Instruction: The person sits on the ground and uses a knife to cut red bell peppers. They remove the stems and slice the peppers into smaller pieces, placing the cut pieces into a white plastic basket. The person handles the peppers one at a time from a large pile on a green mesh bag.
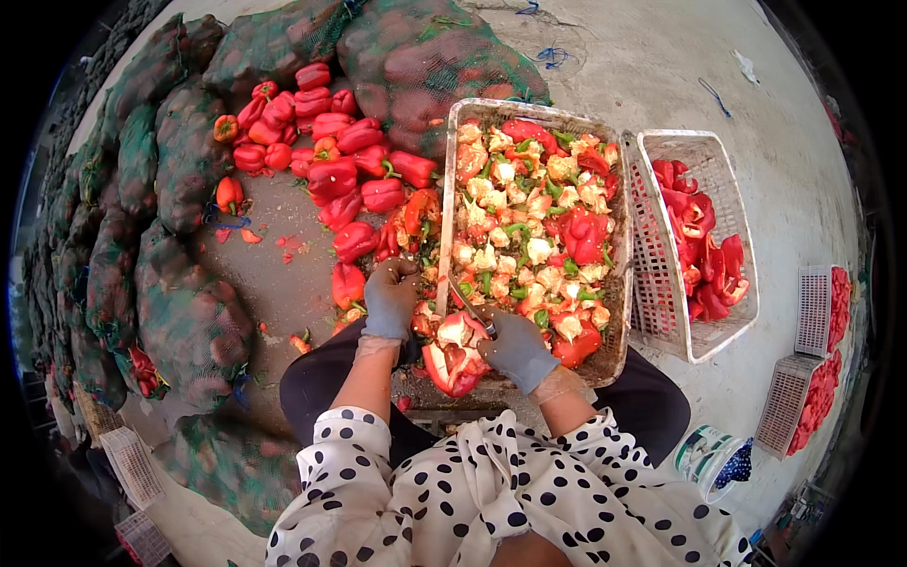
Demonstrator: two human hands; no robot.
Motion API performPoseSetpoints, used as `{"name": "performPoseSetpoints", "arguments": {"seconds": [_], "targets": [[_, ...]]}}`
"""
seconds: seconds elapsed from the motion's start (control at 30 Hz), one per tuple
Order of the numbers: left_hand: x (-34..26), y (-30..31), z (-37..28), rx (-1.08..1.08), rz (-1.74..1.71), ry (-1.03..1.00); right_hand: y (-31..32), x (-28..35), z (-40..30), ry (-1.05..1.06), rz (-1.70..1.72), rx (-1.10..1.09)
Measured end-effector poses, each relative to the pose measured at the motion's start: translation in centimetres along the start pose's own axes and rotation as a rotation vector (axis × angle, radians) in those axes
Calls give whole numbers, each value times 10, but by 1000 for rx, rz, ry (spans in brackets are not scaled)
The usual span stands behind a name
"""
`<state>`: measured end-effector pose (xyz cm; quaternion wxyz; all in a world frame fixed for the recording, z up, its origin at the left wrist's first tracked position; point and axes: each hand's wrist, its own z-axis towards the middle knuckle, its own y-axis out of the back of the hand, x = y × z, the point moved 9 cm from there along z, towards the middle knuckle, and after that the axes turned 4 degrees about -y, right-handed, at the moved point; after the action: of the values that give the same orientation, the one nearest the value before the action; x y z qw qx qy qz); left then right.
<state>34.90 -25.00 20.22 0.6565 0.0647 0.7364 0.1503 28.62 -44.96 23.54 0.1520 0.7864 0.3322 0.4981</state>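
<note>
My right hand [519, 349], in a grey glove, grips a knife [469, 303] whose blade points up and left over the near left corner of a dirty white plastic crate [623, 283]. The crate holds many red pepper cores with green stems and some larger pepper pieces. Just below the blade lies a cut red bell pepper [457, 361]. My left hand [391, 299], also gloved, is beside the crate's left wall with its fingers curled; whether it holds anything is hidden. Whole red bell peppers [333, 178] are heaped on the floor beyond it.
Green mesh sacks [188, 319] full of peppers line the left and far side. On the right a tilted white crate [723, 340] holds cut red pepper pieces. Farther right stand filled crates [788, 404] and a white bucket [708, 453] with a blue cloth.
</note>
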Motion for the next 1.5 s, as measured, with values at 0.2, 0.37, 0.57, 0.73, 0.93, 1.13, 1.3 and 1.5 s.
{"name": "performPoseSetpoints", "arguments": {"seconds": [0.2,0.37,0.57,0.73,0.93,1.13,1.3,1.5], "targets": [[-62,-50,-20,362,-41,-77,32,-30,-5,-99,99,-117],[-111,-101,-62,650,280,-215,58,-26,-31,-31,66,-238],[-67,-119,-76,423,10,-109,70,-19,-55,-49,81,-333],[-89,-116,-85,272,140,-100,69,-18,-72,-76,3,-356],[-18,-62,-37,-66,-346,212,61,-34,-98,-32,-6,-386],[-87,-102,-77,378,-1110,478,143,-147,-128,-57,495,-821],[-107,-117,-96,489,-1111,387,271,-217,-127,-124,1003,-1069],[-10,-122,-78,299,-282,461,273,-141,-93,-103,754,-789]]}}
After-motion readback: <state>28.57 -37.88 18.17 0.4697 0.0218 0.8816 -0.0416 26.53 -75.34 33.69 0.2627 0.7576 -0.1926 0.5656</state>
